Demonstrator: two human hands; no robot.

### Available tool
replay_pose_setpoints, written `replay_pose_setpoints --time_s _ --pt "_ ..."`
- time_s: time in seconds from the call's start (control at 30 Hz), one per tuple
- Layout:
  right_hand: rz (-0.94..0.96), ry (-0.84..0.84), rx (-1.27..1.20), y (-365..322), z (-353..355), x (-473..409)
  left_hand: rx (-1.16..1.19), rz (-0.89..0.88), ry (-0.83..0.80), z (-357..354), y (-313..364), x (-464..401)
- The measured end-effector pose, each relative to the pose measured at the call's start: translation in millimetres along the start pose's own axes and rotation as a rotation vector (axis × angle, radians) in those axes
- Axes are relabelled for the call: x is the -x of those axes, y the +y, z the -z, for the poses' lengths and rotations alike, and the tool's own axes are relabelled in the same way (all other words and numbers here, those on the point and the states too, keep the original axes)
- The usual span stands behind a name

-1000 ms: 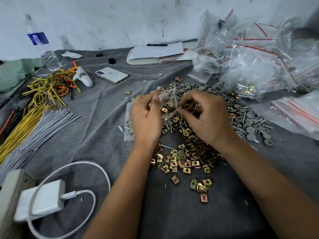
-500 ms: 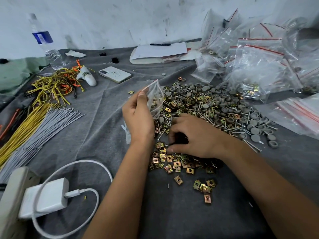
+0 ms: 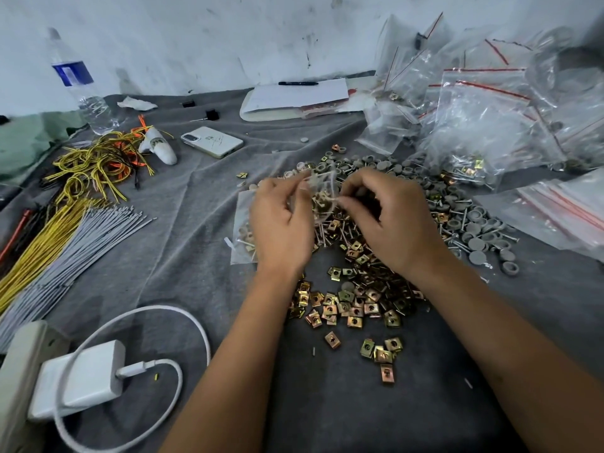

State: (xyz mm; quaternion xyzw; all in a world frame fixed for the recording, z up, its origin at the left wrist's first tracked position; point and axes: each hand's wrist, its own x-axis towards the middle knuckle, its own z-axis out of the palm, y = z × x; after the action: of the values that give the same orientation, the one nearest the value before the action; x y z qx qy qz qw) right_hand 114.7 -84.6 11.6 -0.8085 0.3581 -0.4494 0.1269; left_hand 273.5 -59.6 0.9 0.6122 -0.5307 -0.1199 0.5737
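Note:
My left hand [image 3: 281, 220] holds a small clear plastic bag [image 3: 322, 194] by its mouth, just above the table. My right hand [image 3: 392, 220] pinches the bag's other edge; brass clips show inside the bag. Below both hands lies a heap of brass clip nuts [image 3: 356, 295] on the grey cloth [image 3: 196, 230]. Beyond it spreads a heap of grey caps and screws [image 3: 474, 223]. Another filled small bag [image 3: 242, 237] lies under my left wrist.
Clear zip bags [image 3: 483, 125] pile up at the right. Left are yellow and grey wire bundles [image 3: 58, 230], a phone [image 3: 212, 142], a water bottle [image 3: 81, 86]. A white charger with cable [image 3: 81, 380] lies near left. Papers with a pen [image 3: 294, 96] lie at the back.
My right hand rose from the brass clip heap back up to the bag's mouth. My left hand kept hold of the bag.

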Motion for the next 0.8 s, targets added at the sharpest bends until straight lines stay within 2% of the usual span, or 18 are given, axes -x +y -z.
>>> replay_pose_setpoints --time_s 0.1,0.2,0.3,0.4,0.47,0.63,0.73,0.8 --pt "0.042 -0.006 0.014 0 -1 1 -0.055 -0.089 -0.075 -3 2 3" --pt "0.059 -0.026 0.013 0 -2 1 -0.057 -0.101 -0.08 -4 1 4" --pt "0.009 0.011 -0.047 -2 -1 1 0.017 -0.045 -0.041 -3 2 2" --pt "-0.001 0.132 -0.014 -2 -2 1 0.111 0.057 0.03 1 2 -1" --pt "0.01 0.137 0.02 -2 -3 2 0.149 0.134 0.079 4 1 -4" --pt "0.106 -0.296 0.173 -5 -15 7 0.323 0.238 0.246 10 -1 -11" --pt "0.239 -0.454 0.247 -12 -26 8 0.382 0.263 0.336 14 -3 -15" --pt "0.237 -0.533 0.283 -11 -30 6 0.39 0.264 0.349 14 -3 -16"
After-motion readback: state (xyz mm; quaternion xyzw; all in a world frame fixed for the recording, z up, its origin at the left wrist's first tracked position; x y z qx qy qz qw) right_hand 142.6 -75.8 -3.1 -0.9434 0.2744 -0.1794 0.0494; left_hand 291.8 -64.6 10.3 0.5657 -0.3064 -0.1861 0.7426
